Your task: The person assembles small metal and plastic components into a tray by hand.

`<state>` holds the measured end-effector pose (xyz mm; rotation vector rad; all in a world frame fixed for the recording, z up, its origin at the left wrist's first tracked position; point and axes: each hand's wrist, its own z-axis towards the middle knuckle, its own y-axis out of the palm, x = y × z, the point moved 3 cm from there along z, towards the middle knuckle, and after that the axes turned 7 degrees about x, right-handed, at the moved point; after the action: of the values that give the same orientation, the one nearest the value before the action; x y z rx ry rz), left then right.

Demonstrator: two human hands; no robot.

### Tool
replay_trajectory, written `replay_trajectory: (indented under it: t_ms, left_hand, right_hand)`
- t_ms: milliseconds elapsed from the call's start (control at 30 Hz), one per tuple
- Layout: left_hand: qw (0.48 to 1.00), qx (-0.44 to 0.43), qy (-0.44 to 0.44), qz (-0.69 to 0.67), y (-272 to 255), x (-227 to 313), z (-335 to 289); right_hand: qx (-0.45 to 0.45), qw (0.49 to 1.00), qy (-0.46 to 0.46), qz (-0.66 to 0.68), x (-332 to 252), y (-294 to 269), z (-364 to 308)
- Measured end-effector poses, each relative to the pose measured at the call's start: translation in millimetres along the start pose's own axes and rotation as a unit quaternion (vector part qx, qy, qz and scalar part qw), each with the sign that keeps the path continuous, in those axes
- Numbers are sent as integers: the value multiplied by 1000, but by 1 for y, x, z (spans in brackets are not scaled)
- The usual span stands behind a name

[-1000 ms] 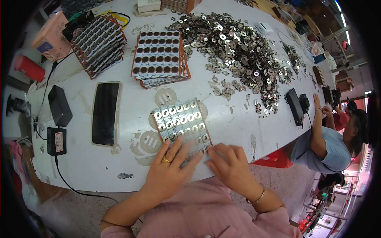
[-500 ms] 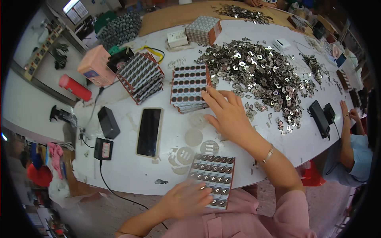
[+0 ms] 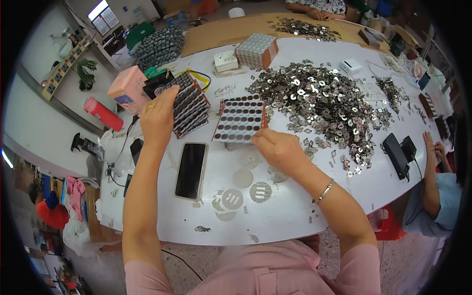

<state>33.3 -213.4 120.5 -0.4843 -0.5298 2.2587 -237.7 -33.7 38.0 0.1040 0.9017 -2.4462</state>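
Moved since the earlier frame: left hand [image 3: 158,118], from the table's [image 3: 280,221] near edge to the left stack [image 3: 192,112]; right hand [image 3: 280,150], from the front stack's [image 3: 265,114] right edge to the near right corner of 1 card [image 3: 237,123]

Right fingers: pinched closed on that corner. Left fingers: straight and together beside the left stack; grip, if any, cannot be told

Card: at the top of the front stack, apparently tilted or slightly raised; contact beneath unclear

Handling, as judged: 1 corner alone may let the far side sag; a level lift, with support at the opposite edge, should keep the discs [image 3: 239,127] seated

Pointing: dark disc faces up; side edges run away from the person, far end leaning slightly right. Long axis: uncertain, sides near equal in view

Outward: phone [image 3: 191,171], near left; heap [image 3: 319,98] of metal pieces, right
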Motion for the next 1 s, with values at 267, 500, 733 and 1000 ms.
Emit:
replay_trajectory:
  t_ms: [267, 500, 733, 1000]
  left_hand:
    - [994, -85, -43, -53, 53, -2, -26]
    - [986, -120, -59, -104, 19, 42, -28]
    - [924, -207, 73, -313, -67, 156, -89]
    - [883, -317, 43, -344, -71, 219, -111]
  right_hand:
    - [-38, 954, 179, 237, 11, -10, 5]
    - [12, 971, 78, 225, -26, -68, -17]
    - [-150, 945, 124, 262, -58, -126, -125]
    - [-164, 980, 91, -57, -5, -111, -80]
